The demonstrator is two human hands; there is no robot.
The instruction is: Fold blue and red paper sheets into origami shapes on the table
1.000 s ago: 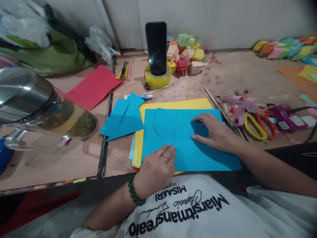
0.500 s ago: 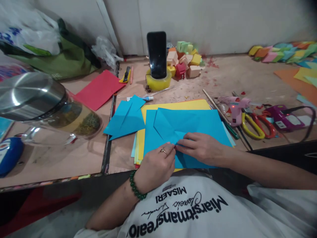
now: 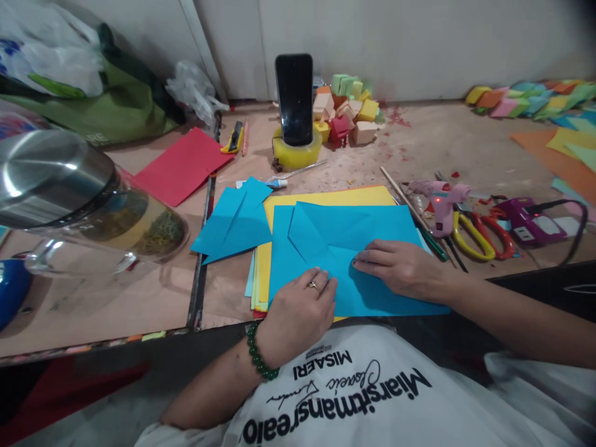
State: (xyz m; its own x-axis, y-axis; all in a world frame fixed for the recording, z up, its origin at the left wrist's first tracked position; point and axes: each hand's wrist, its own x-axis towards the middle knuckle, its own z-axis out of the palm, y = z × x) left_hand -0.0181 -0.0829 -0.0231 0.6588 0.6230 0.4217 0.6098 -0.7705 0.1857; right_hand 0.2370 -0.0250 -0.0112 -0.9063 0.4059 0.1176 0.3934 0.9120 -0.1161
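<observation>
Blue paper (image 3: 372,230) lies mid-frame on yellow sheets (image 3: 326,197); the left hand (image 3: 298,310) and right hand (image 3: 400,268) press flat, fingers together. Pressing firmly should sharpen the fold.

Your blue paper sheet (image 3: 372,226) lies flat on top of a yellow paper stack (image 3: 326,198) at the counter's near edge. One corner is folded inward, leaving diagonal creases that meet near the middle. Your left hand (image 3: 298,310) and right hand (image 3: 400,270) press it down.
</observation>
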